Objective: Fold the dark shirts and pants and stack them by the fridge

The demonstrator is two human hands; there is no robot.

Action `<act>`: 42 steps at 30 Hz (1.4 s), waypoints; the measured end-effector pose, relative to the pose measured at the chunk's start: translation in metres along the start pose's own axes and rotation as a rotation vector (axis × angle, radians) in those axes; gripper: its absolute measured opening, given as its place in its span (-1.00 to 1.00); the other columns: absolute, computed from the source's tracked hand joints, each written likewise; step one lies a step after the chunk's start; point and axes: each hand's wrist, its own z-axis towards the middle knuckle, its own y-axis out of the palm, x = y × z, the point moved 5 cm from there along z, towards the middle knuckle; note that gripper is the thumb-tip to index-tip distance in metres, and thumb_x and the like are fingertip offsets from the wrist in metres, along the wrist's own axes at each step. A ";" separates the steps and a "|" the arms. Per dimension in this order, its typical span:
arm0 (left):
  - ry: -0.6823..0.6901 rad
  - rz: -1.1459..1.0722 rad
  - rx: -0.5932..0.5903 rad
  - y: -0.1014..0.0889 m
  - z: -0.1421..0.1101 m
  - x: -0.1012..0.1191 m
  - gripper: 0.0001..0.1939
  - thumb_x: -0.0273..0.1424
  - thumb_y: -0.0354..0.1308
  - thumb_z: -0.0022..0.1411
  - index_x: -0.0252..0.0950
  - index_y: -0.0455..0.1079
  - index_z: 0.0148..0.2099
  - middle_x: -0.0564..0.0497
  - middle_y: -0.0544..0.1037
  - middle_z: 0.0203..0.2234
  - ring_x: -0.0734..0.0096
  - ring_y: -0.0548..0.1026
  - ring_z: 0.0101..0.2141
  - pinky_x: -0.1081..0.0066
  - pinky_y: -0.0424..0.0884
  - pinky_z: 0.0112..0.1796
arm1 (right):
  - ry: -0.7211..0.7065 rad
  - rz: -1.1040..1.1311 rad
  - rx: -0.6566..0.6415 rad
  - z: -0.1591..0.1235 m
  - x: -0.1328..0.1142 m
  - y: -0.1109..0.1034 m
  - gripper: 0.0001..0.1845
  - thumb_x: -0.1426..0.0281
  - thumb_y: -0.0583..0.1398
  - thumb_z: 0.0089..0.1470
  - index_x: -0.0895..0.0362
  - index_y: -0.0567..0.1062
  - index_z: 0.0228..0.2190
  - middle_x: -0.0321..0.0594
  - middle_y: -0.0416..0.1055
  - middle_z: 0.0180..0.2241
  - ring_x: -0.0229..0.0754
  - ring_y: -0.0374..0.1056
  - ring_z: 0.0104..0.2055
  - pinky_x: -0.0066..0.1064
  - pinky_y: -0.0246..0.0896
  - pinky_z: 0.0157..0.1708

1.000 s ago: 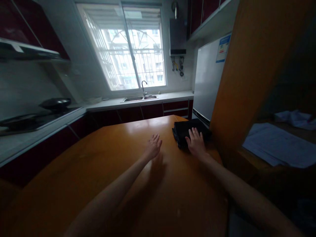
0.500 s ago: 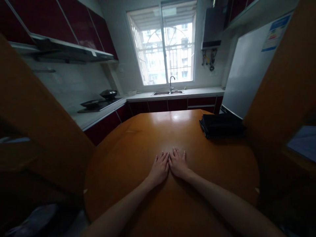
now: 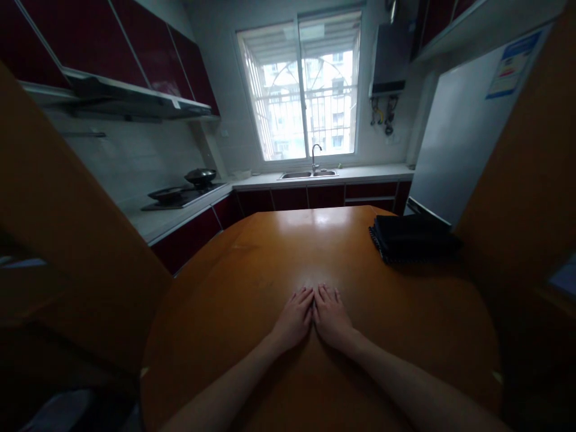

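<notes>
My left hand (image 3: 294,318) lies palm down on the wooden table (image 3: 216,312), fingers stretched forward. Beside it, my right hand (image 3: 332,317) rests flat in the same way, and the two touch or nearly touch along their inner edges. Neither hand holds anything. A folded stack of black cloth (image 3: 414,237), with a stitched-looking edge on its left, sits at the table's far right, well away from my right hand.
Beyond the table runs a white counter (image 3: 261,178) with a double sink (image 3: 297,175) and faucet (image 3: 314,157). A lidded pan (image 3: 200,176) and another pan (image 3: 166,195) stand on the stove at left. A fridge (image 3: 463,126) is at right.
My fingers have drawn closer together, still flat on the table. The camera view has shifted slightly, so the table and hands appear a little lower. The black cloth stays put.
</notes>
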 end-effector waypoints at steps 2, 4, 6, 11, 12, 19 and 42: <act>0.007 -0.027 0.005 -0.002 -0.001 -0.002 -0.42 -0.44 -0.08 0.34 -0.22 0.17 0.39 -0.08 0.21 0.34 0.25 0.10 0.35 0.10 -0.04 0.34 | -0.008 0.019 -0.009 0.001 -0.001 0.001 -0.34 0.39 -0.08 0.24 0.31 0.17 0.32 0.07 0.00 0.38 0.05 -0.16 0.44 0.01 -0.38 0.38; 0.006 -0.052 0.017 -0.002 -0.002 -0.004 -0.42 -0.45 -0.07 0.33 -0.20 0.19 0.38 -0.08 0.23 0.33 0.25 0.13 0.34 0.08 -0.02 0.33 | -0.016 0.036 -0.019 0.000 -0.001 0.001 -0.33 0.38 -0.08 0.23 0.31 0.16 0.33 0.05 -0.01 0.38 0.05 -0.16 0.44 0.01 -0.37 0.38; 0.011 -0.076 0.028 -0.003 -0.003 -0.004 -0.42 -0.44 -0.07 0.33 -0.20 0.20 0.38 -0.07 0.23 0.33 0.25 0.13 0.34 0.08 -0.02 0.34 | -0.016 0.051 -0.029 -0.001 0.000 -0.001 -0.33 0.38 -0.08 0.23 0.30 0.17 0.33 0.04 -0.01 0.38 0.04 -0.16 0.44 -0.01 -0.37 0.38; 0.014 -0.137 0.023 -0.005 -0.008 0.001 -0.42 -0.45 -0.05 0.32 -0.22 0.22 0.37 -0.06 0.25 0.32 0.28 0.14 0.34 0.11 -0.03 0.35 | -0.033 0.094 -0.039 -0.008 0.000 -0.007 -0.33 0.38 -0.05 0.21 0.29 0.19 0.32 0.02 0.05 0.37 0.01 -0.11 0.43 -0.05 -0.34 0.40; 0.010 -0.153 0.022 -0.006 -0.009 0.001 -0.42 -0.45 -0.05 0.32 -0.21 0.23 0.36 -0.05 0.26 0.32 0.29 0.15 0.33 0.11 -0.03 0.35 | -0.035 0.104 -0.036 -0.009 0.000 -0.009 -0.33 0.38 -0.05 0.20 0.27 0.21 0.31 0.00 0.06 0.36 0.00 -0.09 0.43 -0.05 -0.33 0.40; -0.045 -0.264 0.034 0.000 -0.020 -0.002 -0.44 -0.45 -0.06 0.31 -0.14 0.30 0.32 0.00 0.30 0.29 0.31 0.19 0.32 0.09 0.01 0.35 | -0.004 0.201 0.016 -0.022 0.011 -0.012 -0.31 0.46 -0.01 0.11 0.07 0.28 0.29 -0.17 0.10 0.35 -0.07 -0.02 0.40 0.01 -0.16 0.38; 0.027 -0.285 0.175 0.001 -0.038 -0.002 -0.46 -0.57 0.00 0.29 -0.12 0.37 0.26 -0.06 0.42 0.21 0.20 0.34 0.24 0.02 0.29 0.22 | -0.040 0.405 0.254 -0.032 0.012 -0.008 -0.43 0.59 0.05 0.15 0.11 0.44 0.16 -0.05 0.24 0.29 0.01 0.11 0.35 0.01 0.13 0.29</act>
